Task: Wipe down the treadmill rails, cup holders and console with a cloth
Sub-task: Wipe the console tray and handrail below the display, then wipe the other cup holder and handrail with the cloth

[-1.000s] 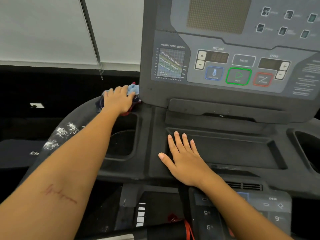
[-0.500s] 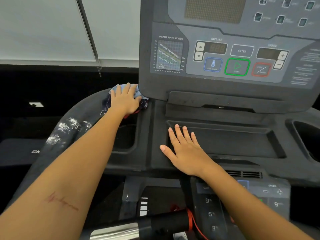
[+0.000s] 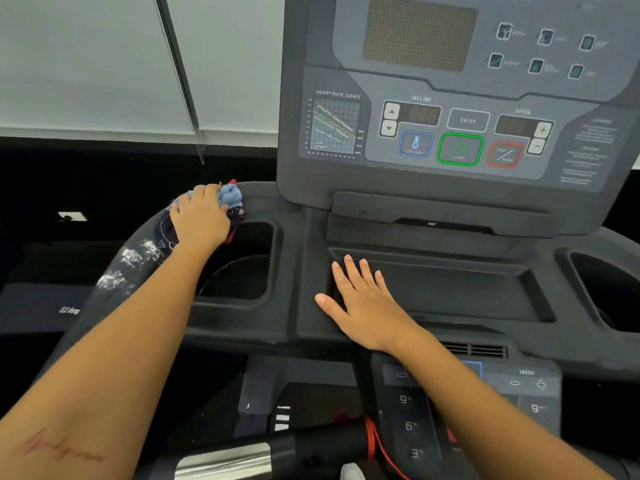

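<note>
The cloth point(image 3: 230, 197) is bunched in the left grip point(image 3: 201, 218) and pressed onto the rail point(image 3: 130, 259). The right grip point(image 3: 363, 301) is splayed empty — seemingly for bracing.

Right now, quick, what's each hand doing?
Left hand: closed, gripping the crumpled blue and dark fabric cloth on the black treadmill rail.
Right hand: open, flat on the black plastic console tray, holding nothing.

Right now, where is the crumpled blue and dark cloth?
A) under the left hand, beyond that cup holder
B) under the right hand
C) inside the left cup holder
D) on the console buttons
A: the left hand grips the crumpled blue and dark cloth on the rim beyond the black left cup holder.
</note>
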Demonstrator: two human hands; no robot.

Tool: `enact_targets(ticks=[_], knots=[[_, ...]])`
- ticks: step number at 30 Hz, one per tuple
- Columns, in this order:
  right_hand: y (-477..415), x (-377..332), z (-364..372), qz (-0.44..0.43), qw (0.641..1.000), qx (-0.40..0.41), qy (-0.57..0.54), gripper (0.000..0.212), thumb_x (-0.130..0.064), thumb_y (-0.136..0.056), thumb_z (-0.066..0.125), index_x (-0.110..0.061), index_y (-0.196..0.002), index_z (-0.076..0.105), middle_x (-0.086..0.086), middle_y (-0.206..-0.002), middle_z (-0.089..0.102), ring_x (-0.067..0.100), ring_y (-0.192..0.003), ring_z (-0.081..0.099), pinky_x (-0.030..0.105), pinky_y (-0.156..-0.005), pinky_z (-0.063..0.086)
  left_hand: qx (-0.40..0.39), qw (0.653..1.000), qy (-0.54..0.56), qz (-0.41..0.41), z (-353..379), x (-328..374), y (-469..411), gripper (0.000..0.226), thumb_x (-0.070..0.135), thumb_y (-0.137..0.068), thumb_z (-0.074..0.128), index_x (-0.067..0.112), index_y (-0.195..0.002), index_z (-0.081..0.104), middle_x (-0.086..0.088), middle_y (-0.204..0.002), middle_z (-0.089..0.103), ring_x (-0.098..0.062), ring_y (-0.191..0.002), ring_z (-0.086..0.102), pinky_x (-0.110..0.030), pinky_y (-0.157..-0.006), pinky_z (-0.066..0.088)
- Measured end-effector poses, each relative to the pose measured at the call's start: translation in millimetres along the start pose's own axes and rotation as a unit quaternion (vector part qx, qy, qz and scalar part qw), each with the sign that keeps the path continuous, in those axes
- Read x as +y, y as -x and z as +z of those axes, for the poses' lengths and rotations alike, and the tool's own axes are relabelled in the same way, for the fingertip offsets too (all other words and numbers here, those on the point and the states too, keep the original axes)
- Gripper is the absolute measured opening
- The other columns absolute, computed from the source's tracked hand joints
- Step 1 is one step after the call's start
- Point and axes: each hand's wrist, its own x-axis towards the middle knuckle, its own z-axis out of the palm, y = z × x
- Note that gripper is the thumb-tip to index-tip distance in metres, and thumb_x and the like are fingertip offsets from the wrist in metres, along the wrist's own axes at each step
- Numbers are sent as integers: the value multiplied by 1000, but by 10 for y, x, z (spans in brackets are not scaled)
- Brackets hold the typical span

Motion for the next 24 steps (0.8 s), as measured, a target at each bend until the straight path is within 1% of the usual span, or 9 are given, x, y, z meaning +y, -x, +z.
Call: enact_targets(ticks=[4, 9, 12, 14, 16, 18, 20, 22, 24], knots=[[16, -95, -33, -5, 999, 49, -7, 65, -52, -97, 25, -20, -150, 4, 4, -158, -4, 24, -144, -10, 39, -116, -7, 20, 995, 91, -47, -225, -57, 128, 37, 21, -90, 54, 11, -124, 46, -16, -120, 53, -37, -109, 49, -48, -89, 39], [71, -618, -147, -131, 970, 155, -133, 59, -37, -98, 42, -27, -149, 15, -4, -157, 16, 11, -144, 9, 27, -116, 10, 7, 965, 254, -61, -592, -81, 428, 42, 20, -84, 65, 10, -120, 47, -8, -108, 54, -18, -94, 50, -27, -73, 39], [48, -1019, -190, -197, 941, 139, -238, 67, -38, -93, 52, -29, -148, 14, -10, -155, 18, 2, -140, 17, 17, -108, 20, -53, 921, 369, -111, -729, -72, 639, 43, 23, -81, 68, 13, -117, 46, -1, -105, 53, -14, -94, 51, -25, -74, 43], [-6, -1223, -163, -213, 928, 122, -279, 77, -40, -89, 58, -27, -149, 11, -11, -155, 16, 1, -139, 18, 14, -105, 20, -109, 878, 440, -154, -793, -91, 763, 50, 32, -76, 70, 15, -118, 49, -2, -110, 58, -17, -99, 57, -36, -86, 49], [-74, -1372, -117, -219, 922, 108, -301, 86, -40, -85, 64, -27, -149, 9, -11, -155, 17, -3, -135, 19, 2, -97, 18, -153, 843, 477, -196, -864, -90, 895, 55, 42, -71, 67, 18, -117, 50, -5, -112, 60, -20, -101, 60, -43, -87, 51], [-149, -1469, -71, -225, 912, 96, -331, 90, -36, -82, 69, -27, -149, 10, -11, -151, 25, -6, -129, 25, -1, -92, 23, -164, 812, 514, -223, -925, -77, 1020, 43, 39, -82, 58, 18, -118, 49, -4, -110, 60, -20, -99, 61, -39, -79, 54], [-218, -1523, -37, -219, 901, 87, -365, 87, -31, -81, 70, -26, -148, 15, -12, -143, 36, -3, -124, 34, 7, -93, 30, -182, 783, 551, -224, -989, -91, 1126, 26, 29, -93, 46, 17, -116, 51, 0, -102, 60, -17, -95, 62, -34, -76, 54], [-278, -1553, -3, -212, 896, 99, -378, 75, -27, -86, 65, -25, -147, 22, -8, -139, 43, 2, -122, 40, 6, -88, 35, -205, 791, 546, -185, -1093, -129, 1205, 21, 24, -95, 40, 22, -106, 57, 2, -102, 64, -14, -92, 63, -32, -82, 52], [-355, -1559, 24, -207, 895, 118, -378, 64, -25, -91, 59, -23, -146, 25, -7, -135, 46, 6, -123, 43, 2, -86, 35, -180, 834, 497, -156, -1165, -221, 1266, 21, 22, -96, 40, 29, -97, 59, 6, -104, 63, -7, -91, 60, -24, -81, 48]])
